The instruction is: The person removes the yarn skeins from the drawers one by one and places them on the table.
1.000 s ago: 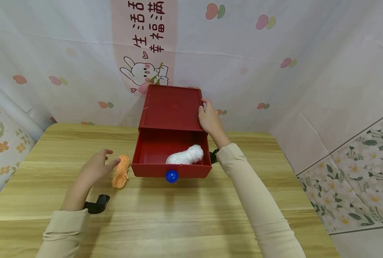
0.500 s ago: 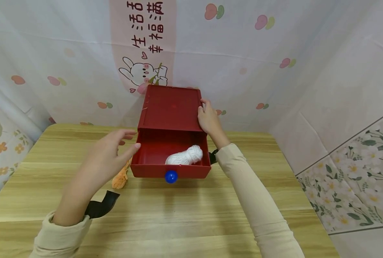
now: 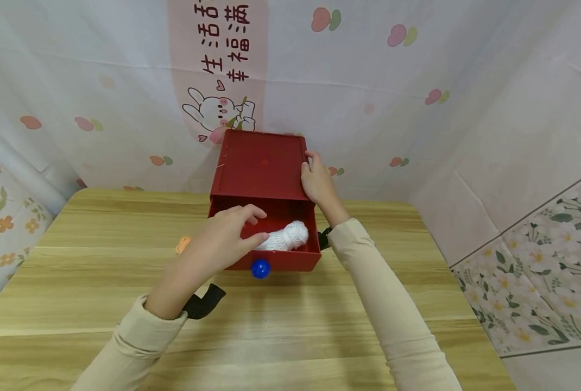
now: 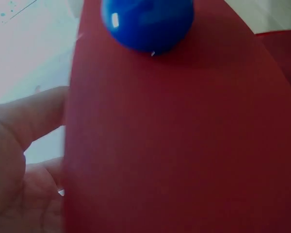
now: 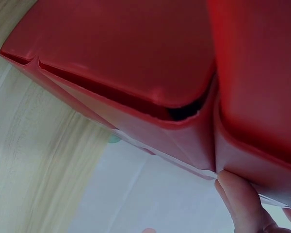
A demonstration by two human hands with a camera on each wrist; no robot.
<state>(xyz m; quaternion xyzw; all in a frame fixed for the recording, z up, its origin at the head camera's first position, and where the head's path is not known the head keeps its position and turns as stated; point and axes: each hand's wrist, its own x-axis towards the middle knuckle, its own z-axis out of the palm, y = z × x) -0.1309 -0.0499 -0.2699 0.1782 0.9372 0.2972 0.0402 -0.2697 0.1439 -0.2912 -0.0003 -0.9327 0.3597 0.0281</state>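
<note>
A red box (image 3: pixel 263 165) stands at the back of the table with its drawer (image 3: pixel 292 263) pulled out towards me. Inside the drawer lies a white skein of yarn (image 3: pixel 294 234), partly behind my left thumb. My left hand (image 3: pixel 217 241) hovers over the drawer's left part, fingers loosely bent and holding nothing. In the left wrist view, the drawer front and its round blue knob (image 4: pixel 148 22) cover part of that hand. My right hand (image 3: pixel 318 184) rests against the box's right side, its thumb (image 5: pixel 237 199) touching the red surface.
An orange skein of yarn (image 3: pixel 183 245) lies on the wooden table (image 3: pixel 271 336) left of the drawer, mostly hidden by my left arm. Behind the box hangs a printed curtain (image 3: pixel 359 108). Black wrist straps (image 3: pixel 205 302) show at my cuffs.
My left hand has moved right, from beside the orange yarn to over the drawer near the white yarn. My right hand, the box and both skeins have stayed in place.
</note>
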